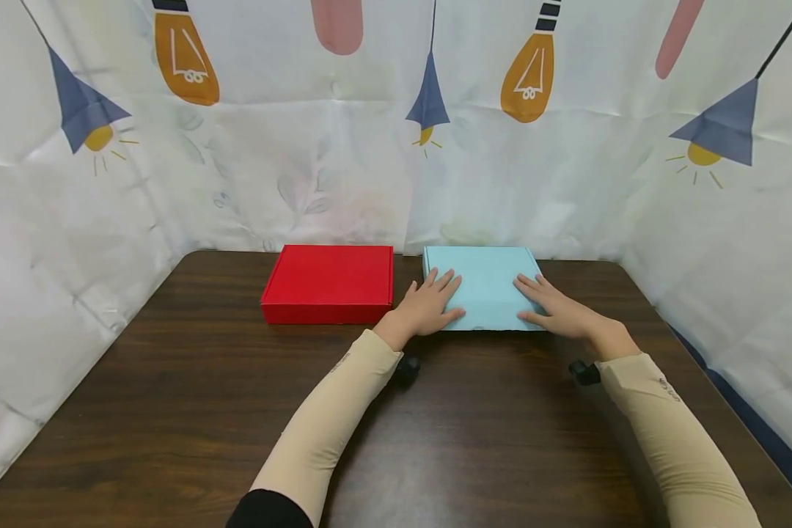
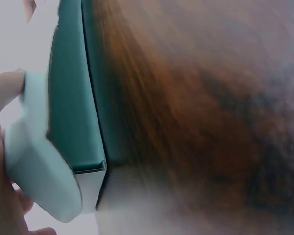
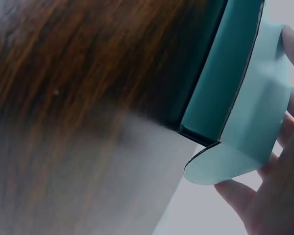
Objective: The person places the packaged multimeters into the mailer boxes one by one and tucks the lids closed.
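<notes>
A light blue cardboard box (image 1: 488, 271) lies at the back of the table, right of centre. My left hand (image 1: 427, 304) rests on its near left part with the fingers spread. On the near right part lies my right hand (image 1: 563, 310), its fingers extended too. Along the near edge, the lid's front flap (image 2: 41, 166) juts out over the darker-looking front wall (image 2: 73, 98). The left thumb touches this flap in the left wrist view. A rounded tab (image 3: 206, 169) sticks out at the flap's right end, close to the right hand's fingers.
A closed red box (image 1: 336, 275) stands left of the blue one, with a narrow gap between them. Both boxes are on a dark brown wooden table (image 1: 475, 440). A white printed curtain (image 1: 363, 161) hangs behind and at the sides.
</notes>
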`<state>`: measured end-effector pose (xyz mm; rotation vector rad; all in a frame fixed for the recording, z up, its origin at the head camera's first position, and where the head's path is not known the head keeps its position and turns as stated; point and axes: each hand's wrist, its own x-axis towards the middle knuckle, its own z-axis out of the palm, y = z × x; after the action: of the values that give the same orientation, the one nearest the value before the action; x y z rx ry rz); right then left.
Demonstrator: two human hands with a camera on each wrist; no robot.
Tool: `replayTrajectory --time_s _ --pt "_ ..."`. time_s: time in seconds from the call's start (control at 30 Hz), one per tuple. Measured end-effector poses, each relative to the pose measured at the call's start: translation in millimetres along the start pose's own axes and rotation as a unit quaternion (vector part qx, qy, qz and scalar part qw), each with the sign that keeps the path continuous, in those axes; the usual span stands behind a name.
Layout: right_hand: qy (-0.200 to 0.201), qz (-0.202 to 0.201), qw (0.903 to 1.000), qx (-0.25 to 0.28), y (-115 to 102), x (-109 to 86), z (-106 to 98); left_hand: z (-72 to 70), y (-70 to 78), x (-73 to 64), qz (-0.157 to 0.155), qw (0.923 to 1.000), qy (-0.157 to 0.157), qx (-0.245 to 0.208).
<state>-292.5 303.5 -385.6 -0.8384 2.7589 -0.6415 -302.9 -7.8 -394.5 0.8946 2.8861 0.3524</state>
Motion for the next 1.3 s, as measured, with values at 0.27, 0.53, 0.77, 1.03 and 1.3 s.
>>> replayTrajectory --time_s 0.27,0.53,0.77,1.03,1.3 --pt "-0.014 0.0 0.9997 0.021 4 4.7 3 0.8 2.9 1.2 -0.018 0.9998 -0.013 -0.001" --pt "-0.004 -0.011 0.9997 0.019 8 11.9 3 0.4 -0.5 2.8 -0.028 0.9996 -0.01 -0.001" --pt "-0.012 0.002 0.9997 0.02 14 17.4 5 1.3 -5.1 10.2 -0.04 0.9992 -0.005 -0.006" --pt "-0.007 -0.002 0.9997 0.024 6 14.8 4 2.8 -3.5 11.1 -0.046 0.9989 -0.001 -0.006" --pt "-0.006 0.002 0.9996 0.027 0 13.2 1 2.6 -4.8 12.0 -0.048 0.9986 0.001 -0.024"
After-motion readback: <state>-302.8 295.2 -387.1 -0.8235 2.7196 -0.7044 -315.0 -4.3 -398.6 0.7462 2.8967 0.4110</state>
